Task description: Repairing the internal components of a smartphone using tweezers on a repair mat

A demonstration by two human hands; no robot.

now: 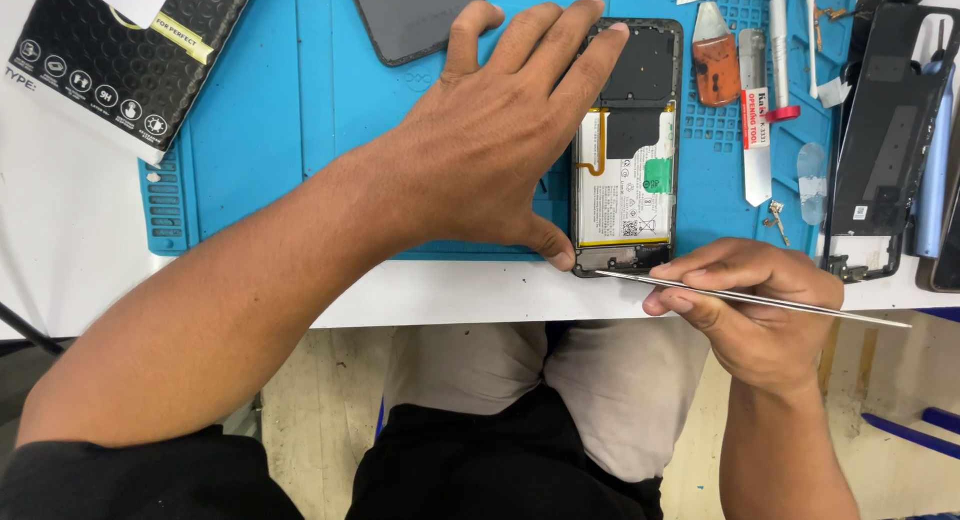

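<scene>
Opened smartphone lies back-off at the blue mat's near edge, pinned flat by our spread left hand, while our right hand pinches metal tweezers at its bottom corner; we advise shallow, steady prying.

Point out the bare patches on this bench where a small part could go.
Bare blue mat lies between the black box and the left hand. White table left of the mat is bare. Right of the opened phone, tools crowd the mat.
</scene>
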